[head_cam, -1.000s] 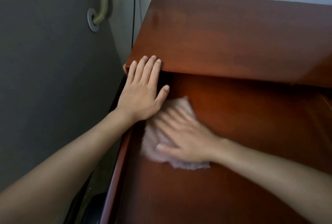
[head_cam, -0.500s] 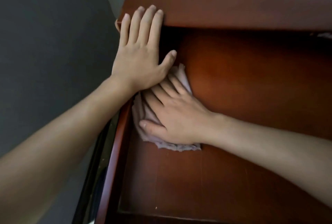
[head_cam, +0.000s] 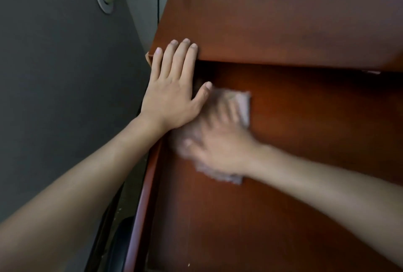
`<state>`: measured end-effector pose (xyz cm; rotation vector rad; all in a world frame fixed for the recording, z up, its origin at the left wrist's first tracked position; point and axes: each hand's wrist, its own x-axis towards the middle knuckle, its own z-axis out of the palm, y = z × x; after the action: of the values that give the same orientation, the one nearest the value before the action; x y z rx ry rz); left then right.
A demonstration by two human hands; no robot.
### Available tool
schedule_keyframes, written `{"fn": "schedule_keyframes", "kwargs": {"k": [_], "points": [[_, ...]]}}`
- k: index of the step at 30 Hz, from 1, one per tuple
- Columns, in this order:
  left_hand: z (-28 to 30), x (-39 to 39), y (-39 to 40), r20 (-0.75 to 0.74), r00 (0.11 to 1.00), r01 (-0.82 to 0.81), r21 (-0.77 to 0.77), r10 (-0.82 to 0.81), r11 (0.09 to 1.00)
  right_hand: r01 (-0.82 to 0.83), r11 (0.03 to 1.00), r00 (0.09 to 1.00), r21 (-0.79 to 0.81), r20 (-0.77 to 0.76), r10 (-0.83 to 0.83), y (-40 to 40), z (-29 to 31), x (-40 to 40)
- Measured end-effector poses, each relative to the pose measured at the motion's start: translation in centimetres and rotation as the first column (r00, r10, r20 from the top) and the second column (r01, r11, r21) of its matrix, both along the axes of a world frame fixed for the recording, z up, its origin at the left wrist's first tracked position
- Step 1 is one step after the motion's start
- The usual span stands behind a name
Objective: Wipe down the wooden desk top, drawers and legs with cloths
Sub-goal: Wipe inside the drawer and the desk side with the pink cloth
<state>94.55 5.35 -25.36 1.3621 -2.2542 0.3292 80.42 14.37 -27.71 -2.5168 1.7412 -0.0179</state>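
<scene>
Fingers (head_cam: 226, 114) of the right hand (head_cam: 220, 149) lie spread and flat, though blurred, pressing the cloth (head_cam: 242, 105) onto the open drawer (head_cam: 283, 184) floor; cloth edges show past the fingertips and behind the palm. Even pressure with overlapping strokes into the corner would likely serve best. Beyond, the left hand (head_cam: 172, 95) lies flat, its straight fingers (head_cam: 176, 57) on the tabletop (head_cam: 283, 14) edge.

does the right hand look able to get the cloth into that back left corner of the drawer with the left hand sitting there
Probably not fully. The left hand lies flat across the desk top edge and over that corner of the drawer, its thumb above the cloth. The right hand would likely bump it.
</scene>
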Motion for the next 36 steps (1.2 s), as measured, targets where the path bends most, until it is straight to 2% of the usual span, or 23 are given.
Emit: {"fn": "schedule_keyframes", "kwargs": {"k": [2, 4, 5, 7, 9, 12, 14, 17, 20, 24, 25, 27, 29, 30, 32, 33, 35, 36], "points": [[0.0, 0.0, 0.1, -0.004, 1.0, 0.006, -0.006, -0.006, 1.0, -0.077, 0.997, 0.997, -0.019, 0.029, 0.077, 2.7, 0.0, 4.5], [0.0, 0.1, 0.0, 0.001, 1.0, 0.01, -0.003, -0.01, 1.0, -0.167, 0.986, 0.986, 0.009, 0.02, 0.167, 5.3, 1.1, 4.5], [0.1, 0.2, 0.0, 0.003, 1.0, 0.009, 0.005, -0.009, 1.0, -0.272, 0.962, 0.962, 0.018, 0.017, 0.272, 6.6, 1.4, 3.1], [0.1, 0.2, 0.1, 0.006, 1.0, 0.009, 0.029, -0.009, 1.0, -0.526, 0.85, 0.849, 0.022, -0.046, 0.526, 9.2, 1.3, -0.8], [0.1, 0.2, 0.1, 0.01, 1.0, 0.009, 0.053, -0.01, 0.999, -0.637, 0.77, 0.763, 0.022, -0.127, 0.634, 10.7, 1.2, -5.0], [0.2, 0.1, 0.1, 0.014, 1.0, -0.006, 0.06, 0.005, 0.998, -0.505, 0.856, 0.849, 0.113, -0.118, 0.516, 10.4, 1.7, -9.5], [0.3, 0.0, 0.2, 0.012, 1.0, -0.007, 0.066, 0.007, 0.998, -0.426, 0.896, 0.893, 0.123, -0.101, 0.438, 9.8, 1.9, -8.6], [0.4, 0.0, 0.2, -0.01, 1.0, -0.008, 0.093, 0.009, 0.996, -0.418, 0.903, 0.907, 0.1, -0.006, 0.42, 10.5, 0.5, -1.2], [0.6, 0.2, 0.4, -0.03, 1.0, 0.008, 0.113, -0.005, 0.994, -0.318, 0.946, 0.948, 0.069, -0.009, 0.319, 11.4, 0.0, 4.7], [0.8, 0.2, 0.6, -0.095, 0.995, 0.023, 0.156, -0.008, 0.987, -0.36, 0.933, 0.931, -0.018, 0.056, 0.36, 10.8, -0.2, 0.8], [0.9, 0.1, 0.6, -0.122, 0.992, 0.03, 0.172, -0.009, 0.985, -0.311, 0.948, 0.949, -0.061, 0.026, 0.313, 9.6, -0.6, -1.1], [1.2, 0.2, 0.6, -0.186, 0.982, 0.059, 0.207, -0.02, 0.977, -0.099, 0.986, 0.995, -0.131, -0.039, 0.094, 4.7, -1.2, -4.6], [1.4, 0.4, 0.7, -0.25, 0.967, 0.097, 0.237, -0.036, 0.967, 0.157, 0.973, 0.987, -0.172, -0.003, -0.16, -0.9, -1.1, -6.2], [1.6, 0.4, 0.8, -0.289, 0.957, 0.113, 0.244, -0.04, 0.963, 0.234, 0.951, 0.972, -0.202, 0.056, -0.227, -3.5, -1.1, -6.2], [2.0, 0.5, 1.0, -0.389, 0.92, 0.164, 0.268, -0.049, 0.949, 0.385, 0.897, 0.905, -0.215, 0.276, -0.323, -7.4, -0.9, -4.8], [2.2, 0.7, 1.0, -0.451, 0.891, 0.204, 0.291, -0.054, 0.935, 0.495, 0.86, 0.801, -0.128, 0.45, -0.394, -8.0, -0.2, -3.7], [3.1, 1.6, 0.9, -0.57, 0.819, 0.289, 0.324, -0.058, 0.901, 0.578, 0.803, 0.474, 0.147, 0.741, -0.477, -7.6, 1.4, -1.4], [3.8, 2.4, 0.6, -0.602, 0.795, 0.321, 0.314, -0.075, 0.894, 0.516, 0.807, 0.318, 0.288, 0.81, -0.492, -7.3, 2.0, 0.0]]}}
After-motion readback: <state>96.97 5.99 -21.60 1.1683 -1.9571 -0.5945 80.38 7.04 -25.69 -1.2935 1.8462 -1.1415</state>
